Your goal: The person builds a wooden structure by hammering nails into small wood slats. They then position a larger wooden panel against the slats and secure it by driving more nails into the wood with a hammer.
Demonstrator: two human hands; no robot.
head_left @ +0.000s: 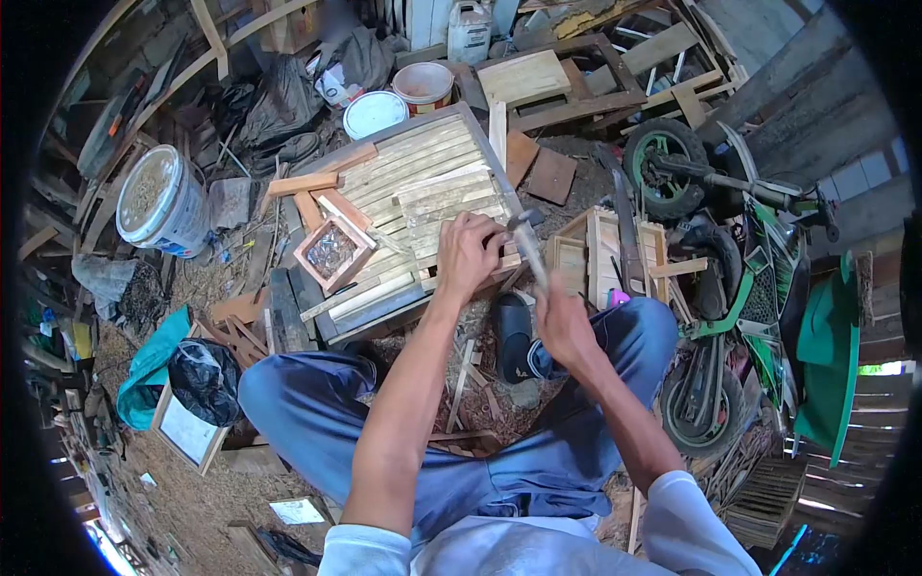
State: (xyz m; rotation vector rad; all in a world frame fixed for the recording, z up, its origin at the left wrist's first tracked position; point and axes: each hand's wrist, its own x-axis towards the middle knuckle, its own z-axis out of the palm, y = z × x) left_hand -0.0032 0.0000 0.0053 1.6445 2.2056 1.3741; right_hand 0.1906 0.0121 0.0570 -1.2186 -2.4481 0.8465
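Observation:
My right hand (565, 326) is wrapped around the handle of a hammer (531, 252), its head raised near the right front corner of a low slatted wooden table (413, 158). Close by, my left hand (468, 254) rests at the table's front edge, fingers curled together over the wood. What those fingers pinch is too small to make out. Beneath that hand lies a weathered board (447, 204) on the slats. To its left on the tabletop sits a small square wooden box (333, 252) filled with small metal pieces, beside several wood offcuts (303, 183).
A white bucket (165, 202) stands at left, and a white lid (376, 115) lies beyond the table. At right are wooden crates (605, 257), a small green motorbike (715, 298) and a green plastic chair (828, 346). Scrap wood and shavings litter the ground.

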